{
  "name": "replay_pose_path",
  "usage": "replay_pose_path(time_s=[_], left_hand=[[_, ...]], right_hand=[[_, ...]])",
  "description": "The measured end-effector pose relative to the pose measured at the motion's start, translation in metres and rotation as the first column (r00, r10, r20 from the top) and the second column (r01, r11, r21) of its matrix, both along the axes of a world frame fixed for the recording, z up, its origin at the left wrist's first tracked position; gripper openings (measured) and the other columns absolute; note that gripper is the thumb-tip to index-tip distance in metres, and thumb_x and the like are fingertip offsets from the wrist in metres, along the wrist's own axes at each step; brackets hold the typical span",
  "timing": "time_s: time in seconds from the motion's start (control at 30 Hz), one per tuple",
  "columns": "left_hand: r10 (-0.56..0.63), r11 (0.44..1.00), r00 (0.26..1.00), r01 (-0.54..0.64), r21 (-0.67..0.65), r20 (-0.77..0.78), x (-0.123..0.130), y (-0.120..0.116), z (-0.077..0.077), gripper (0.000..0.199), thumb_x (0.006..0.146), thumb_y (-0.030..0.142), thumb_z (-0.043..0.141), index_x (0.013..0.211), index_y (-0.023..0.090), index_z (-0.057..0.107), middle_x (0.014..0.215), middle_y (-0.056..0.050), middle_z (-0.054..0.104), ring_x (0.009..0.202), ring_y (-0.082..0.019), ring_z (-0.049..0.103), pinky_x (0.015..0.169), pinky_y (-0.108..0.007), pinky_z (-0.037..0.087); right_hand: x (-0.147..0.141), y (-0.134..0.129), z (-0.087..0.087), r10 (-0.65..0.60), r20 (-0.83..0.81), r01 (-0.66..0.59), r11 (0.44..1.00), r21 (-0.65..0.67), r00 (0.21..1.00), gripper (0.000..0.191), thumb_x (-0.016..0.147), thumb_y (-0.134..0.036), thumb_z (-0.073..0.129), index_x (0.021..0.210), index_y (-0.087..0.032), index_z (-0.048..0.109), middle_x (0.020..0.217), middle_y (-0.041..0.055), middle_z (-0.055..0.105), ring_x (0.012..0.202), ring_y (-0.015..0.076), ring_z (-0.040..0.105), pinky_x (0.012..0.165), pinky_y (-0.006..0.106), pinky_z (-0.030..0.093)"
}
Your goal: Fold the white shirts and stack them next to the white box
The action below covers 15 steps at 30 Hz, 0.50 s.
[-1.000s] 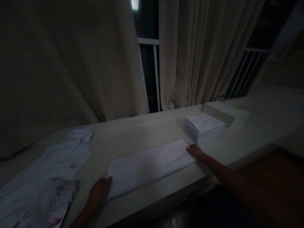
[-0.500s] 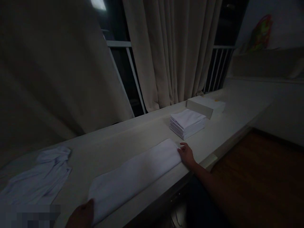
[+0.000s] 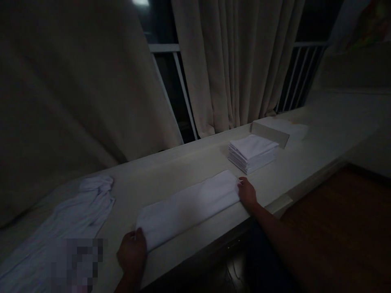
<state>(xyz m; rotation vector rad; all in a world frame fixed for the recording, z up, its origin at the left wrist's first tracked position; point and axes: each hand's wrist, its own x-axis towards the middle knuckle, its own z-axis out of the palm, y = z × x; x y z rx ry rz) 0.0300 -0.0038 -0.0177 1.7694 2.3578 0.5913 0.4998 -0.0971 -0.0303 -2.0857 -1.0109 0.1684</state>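
A white cloth, folded into a long strip, lies flat along the front of the white counter. At its left end my left hand grips the edge, thumb on top and fingers closed. My right hand pinches the far right end between thumb and fingers. Just beyond that hand stands a neat stack of folded white cloths. Over to the left, a crumpled white cloth is spread loosely on the counter.
An open white box sits behind the stack. Beige curtains hang along the counter's back edge, with window bars between them. The counter's front edge drops to a brown floor on the right.
My left hand shows more fully now, its fingers still closed on the strip's left end. The right hand keeps its pinch. The whole view has shifted a little.
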Motion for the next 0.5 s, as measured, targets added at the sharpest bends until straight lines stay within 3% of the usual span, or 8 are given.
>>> replay_pose_path(time_s=[0.33, 0.5], left_hand=[[0.038, 0.992, 0.991, -0.053, 0.115, 0.128, -0.003, -0.007, -0.008, 0.054, 0.088, 0.054, 0.033, 0.112, 0.012, 0.056, 0.094, -0.016, 0.069, 0.083, -0.028, 0.066, 0.076, -0.037, 0.046], [0.035, 0.992, 0.984, -0.056, 0.114, 0.174, -0.003, -0.008, -0.008, 0.050, 0.089, 0.050, 0.033, 0.114, 0.013, 0.055, 0.086, -0.015, 0.069, 0.078, -0.026, 0.065, 0.072, -0.035, 0.045]], right_hand=[[-0.006, 0.001, -0.009, 0.019, 0.224, 0.005, 0.995, -0.104, 0.974, 0.039, 0.094, -0.030, 0.036, 0.127, -0.017, 0.051, 0.117, 0.0156, 0.061, 0.099, 0.0265, 0.062, 0.080, 0.035, 0.043], [-0.004, 0.002, -0.013, 0.028, 0.249, 0.003, 0.992, -0.123, 0.968, 0.042, 0.094, -0.035, 0.033, 0.128, -0.019, 0.052, 0.120, 0.0166, 0.061, 0.096, 0.0278, 0.064, 0.078, 0.037, 0.045]])
